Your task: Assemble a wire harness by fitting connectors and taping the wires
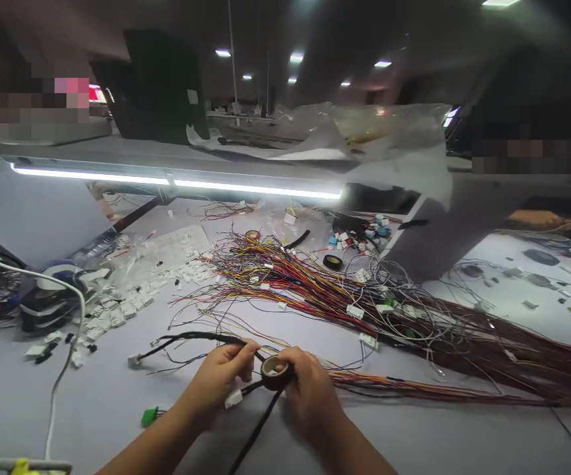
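A roll of dark tape [274, 375] is held by my right hand [310, 389], thumb and fingers closed on its right side. Just to its left, my left hand [229, 366] pinches a black-wrapped wire harness [201, 336]. One branch of that harness runs left to a small pale connector [134, 361]. A white connector [233, 398] on a short black lead sits below my left fingers. From under the tape roll a black cable [256, 435] runs down toward me. On the table left of my forearm lies a green connector [150, 415].
A large bundle of red, yellow and black wires [305, 290] stretches across to the right. White connectors [117, 307] are scattered at left, near a white cable [82, 316]. Another tape roll [332, 262] lies behind the wires. A lit tube [256, 189] hangs under the shelf. Another person's hand [542, 219] shows at right.
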A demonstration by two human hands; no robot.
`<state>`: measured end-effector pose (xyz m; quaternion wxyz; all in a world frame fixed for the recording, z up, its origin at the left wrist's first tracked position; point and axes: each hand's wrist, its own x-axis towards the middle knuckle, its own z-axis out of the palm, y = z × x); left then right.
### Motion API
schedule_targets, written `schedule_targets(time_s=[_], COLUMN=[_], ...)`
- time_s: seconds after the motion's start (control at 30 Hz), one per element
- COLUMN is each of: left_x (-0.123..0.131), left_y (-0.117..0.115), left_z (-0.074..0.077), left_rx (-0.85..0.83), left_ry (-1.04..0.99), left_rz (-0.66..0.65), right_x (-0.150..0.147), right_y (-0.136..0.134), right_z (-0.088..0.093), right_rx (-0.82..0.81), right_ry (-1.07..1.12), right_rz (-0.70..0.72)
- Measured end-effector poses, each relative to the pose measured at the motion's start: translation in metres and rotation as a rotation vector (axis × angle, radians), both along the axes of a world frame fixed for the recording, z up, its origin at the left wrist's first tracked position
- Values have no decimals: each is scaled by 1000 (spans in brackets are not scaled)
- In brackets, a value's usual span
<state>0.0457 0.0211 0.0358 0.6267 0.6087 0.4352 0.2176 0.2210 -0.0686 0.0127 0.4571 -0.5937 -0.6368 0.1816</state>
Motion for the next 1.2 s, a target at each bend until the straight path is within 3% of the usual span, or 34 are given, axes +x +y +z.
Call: schedule_targets(time_s=[0.07,0.17,0.27,0.33,0.47,0.67,0.77,0.9,1.07,1.2], left_x=[-4,1,18,33,55,70,67,55,34,15], left_y=[-6,-2,11,18,22,22,19,7,-10,-19], left_z=[1,12,24,28,23,11,5,-5,-13,-20], left_rx=[188,440,613,655,622,493,419,301,160,-31], left_ry=[0,-113,-97,36,157,161,158,128,-7,-266], left_rz=[-21,-285,-613,-667,-591,-592,-483,-205,1,164], right_x=[8,16,19,19,17,12,10,5,4,24], right_y=[2,9,9,1,-23,-33,-32,-27,-20,-17], right_z=[1,6,12,13,8,-3,-7,-9,-3,-1], right_rx=[-196,-382,-415,-341,-38,53,8,-51,-2,-302], right_ry=[162,225,259,331,226,-123,-131,64,30,277], right_rz=[-110,-133,-22,36,123,258,230,22,110,-56])
